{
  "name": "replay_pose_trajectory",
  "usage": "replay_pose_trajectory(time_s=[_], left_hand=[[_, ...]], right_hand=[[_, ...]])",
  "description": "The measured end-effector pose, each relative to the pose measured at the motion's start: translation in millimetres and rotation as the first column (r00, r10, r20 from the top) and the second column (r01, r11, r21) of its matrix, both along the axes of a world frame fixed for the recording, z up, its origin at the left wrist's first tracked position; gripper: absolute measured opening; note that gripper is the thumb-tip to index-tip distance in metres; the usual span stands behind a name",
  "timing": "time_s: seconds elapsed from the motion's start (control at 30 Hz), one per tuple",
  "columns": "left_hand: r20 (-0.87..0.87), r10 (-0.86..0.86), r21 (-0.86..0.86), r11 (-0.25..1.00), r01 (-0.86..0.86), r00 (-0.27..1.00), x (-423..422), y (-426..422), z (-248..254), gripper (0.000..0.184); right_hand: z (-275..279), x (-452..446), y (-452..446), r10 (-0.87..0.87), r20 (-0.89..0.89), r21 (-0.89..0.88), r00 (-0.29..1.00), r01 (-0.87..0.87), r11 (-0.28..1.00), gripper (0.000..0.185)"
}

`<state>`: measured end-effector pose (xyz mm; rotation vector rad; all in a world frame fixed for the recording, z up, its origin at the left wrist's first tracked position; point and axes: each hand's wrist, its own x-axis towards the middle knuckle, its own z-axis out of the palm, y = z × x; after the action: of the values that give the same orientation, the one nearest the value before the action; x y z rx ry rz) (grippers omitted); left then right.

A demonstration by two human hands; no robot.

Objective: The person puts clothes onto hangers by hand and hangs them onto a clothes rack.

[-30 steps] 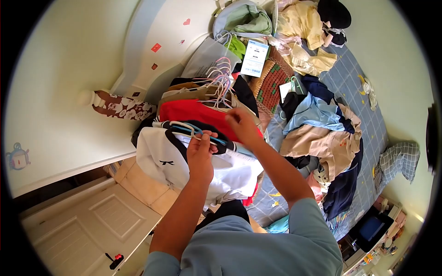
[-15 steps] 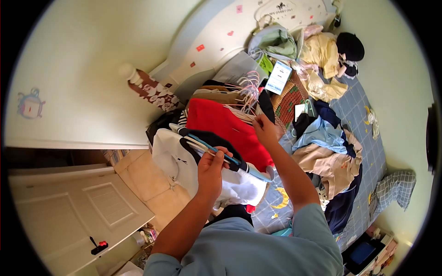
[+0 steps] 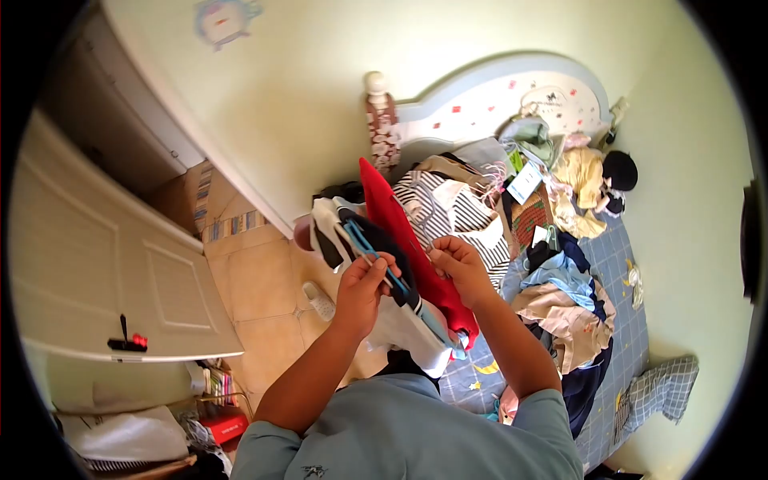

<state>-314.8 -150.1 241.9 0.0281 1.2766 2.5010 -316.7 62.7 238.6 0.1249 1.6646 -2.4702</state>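
Note:
My left hand (image 3: 362, 292) is closed around several hangers, among them a blue hanger (image 3: 358, 238), with a black garment and a white garment (image 3: 408, 336) hanging below. Beside them a red garment (image 3: 400, 232) hangs upright between my two hands. My right hand (image 3: 464, 272) pinches what looks like the thin, light-coloured hanger at the top of the red garment; the fingers partly hide it. Just beyond my right hand, a black-and-white striped garment (image 3: 428, 196) lies on the pile on the bed.
More clothes lie on the blue checked bed (image 3: 592, 416), including beige clothing (image 3: 568, 308) and light-blue clothing (image 3: 564, 276). Pink-white hangers (image 3: 492, 184) stick out of the pile near the headboard (image 3: 448, 108). A slipper (image 3: 318, 300) is on the tiled floor, and a door (image 3: 136, 264) stands at left.
The red garment has left the pile and now hangs beside the garments in my left hand, uncovering the striped one. My right hand has moved closer to my left. The view has swung leftward.

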Motion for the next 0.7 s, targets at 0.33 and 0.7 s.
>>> replay_pose_trajectory(time_s=[0.33,0.7], left_hand=[[0.006,0.161,-0.052,0.986,-0.16,0.987,131.1,-130.1,37.1,0.018],[-0.017,0.469,-0.07,0.88,-0.469,0.883,283.3,-187.8,21.7,0.017]], right_hand=[[46.5,135.9,-183.9,0.139,-0.191,0.122,0.972,-0.117,0.986,0.017],[35.2,251.5,-252.2,0.462,-0.426,0.465,0.778,-0.249,0.849,0.019]])
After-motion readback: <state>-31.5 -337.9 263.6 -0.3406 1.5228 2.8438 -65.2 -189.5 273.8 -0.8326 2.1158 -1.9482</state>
